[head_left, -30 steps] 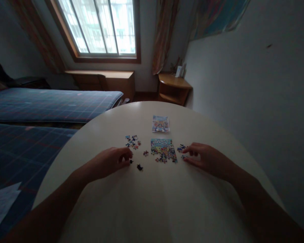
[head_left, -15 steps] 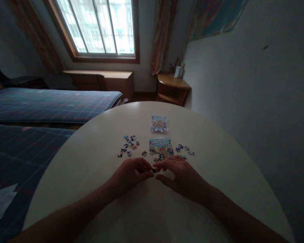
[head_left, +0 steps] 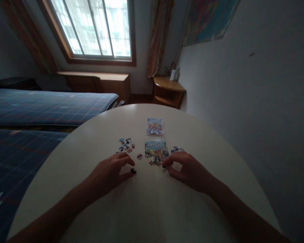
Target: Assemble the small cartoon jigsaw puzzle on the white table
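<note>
My left hand (head_left: pixel 114 169) has its thumb and fingers apart, with a dark puzzle piece (head_left: pixel 133 171) at the thumb tip. My right hand (head_left: pixel 186 168) pinches a small puzzle piece (head_left: pixel 164 168) below the lower right corner of a partly joined puzzle (head_left: pixel 155 148). The puzzle's lower edge is uneven. Loose pieces (head_left: pixel 126 145) lie beyond my left hand, and more loose pieces (head_left: pixel 177 149) are partly hidden behind my right hand. A single piece (head_left: pixel 140 156) sits left of the puzzle. Behind the puzzle lies a colourful picture packet (head_left: pixel 154 126).
Everything lies on a round white table (head_left: pixel 147 202). To the left stand beds with blue plaid mattresses (head_left: pixel 48 106). A corner cabinet (head_left: pixel 168 83) and a desk (head_left: pixel 111 77) are beyond the table, below and beside the window. A wall runs along the right.
My hands have moved apart. The left has gone left with the dark piece near its thumb, and its fingers have opened. The right now pinches a piece by the puzzle. The view has shifted slightly.
</note>
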A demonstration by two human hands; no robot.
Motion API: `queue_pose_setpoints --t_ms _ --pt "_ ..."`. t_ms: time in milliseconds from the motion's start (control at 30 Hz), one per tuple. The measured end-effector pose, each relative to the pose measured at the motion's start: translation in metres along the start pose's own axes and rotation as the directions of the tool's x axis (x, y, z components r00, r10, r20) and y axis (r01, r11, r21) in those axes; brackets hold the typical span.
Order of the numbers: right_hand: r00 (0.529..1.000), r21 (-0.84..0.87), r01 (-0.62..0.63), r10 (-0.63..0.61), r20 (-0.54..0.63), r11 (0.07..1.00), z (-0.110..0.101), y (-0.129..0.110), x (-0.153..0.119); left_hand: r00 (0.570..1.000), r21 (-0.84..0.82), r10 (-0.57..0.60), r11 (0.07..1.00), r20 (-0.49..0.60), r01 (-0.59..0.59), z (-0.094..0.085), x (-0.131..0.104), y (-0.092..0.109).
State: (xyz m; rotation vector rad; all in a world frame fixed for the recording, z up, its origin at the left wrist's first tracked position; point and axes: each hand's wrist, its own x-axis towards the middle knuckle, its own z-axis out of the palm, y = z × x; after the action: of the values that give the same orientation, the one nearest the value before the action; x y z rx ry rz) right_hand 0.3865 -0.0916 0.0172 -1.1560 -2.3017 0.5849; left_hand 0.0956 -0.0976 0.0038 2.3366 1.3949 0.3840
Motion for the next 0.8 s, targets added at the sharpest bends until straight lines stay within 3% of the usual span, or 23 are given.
queue_pose_setpoints --t_ms 167,367,600,800 --pt "0.993 -0.138 -0.117 0.118 -0.002 0.984 -0.026 0.026 0.001 0.99 0.021 -0.05 0.999 0.129 0.048 0.0 0.003 -0.01" --pt "0.928 -0.196 -0.308 0.34 0.153 0.931 -0.047 0.039 -0.009 0.99 -0.037 -0.027 0.999 0.14 0.033 0.018 0.007 0.012" --pt "0.889 -0.216 -0.336 0.384 0.249 0.917 -0.05 0.042 -0.014 0.995 -0.045 0.097 0.994 0.034 -0.096 0.047 0.013 0.039" --pt "0.864 -0.306 -0.341 0.425 0.269 0.889 -0.049 0.038 -0.014 0.983 0.0 0.174 0.985 -0.061 -0.174 0.058 0.019 0.039"
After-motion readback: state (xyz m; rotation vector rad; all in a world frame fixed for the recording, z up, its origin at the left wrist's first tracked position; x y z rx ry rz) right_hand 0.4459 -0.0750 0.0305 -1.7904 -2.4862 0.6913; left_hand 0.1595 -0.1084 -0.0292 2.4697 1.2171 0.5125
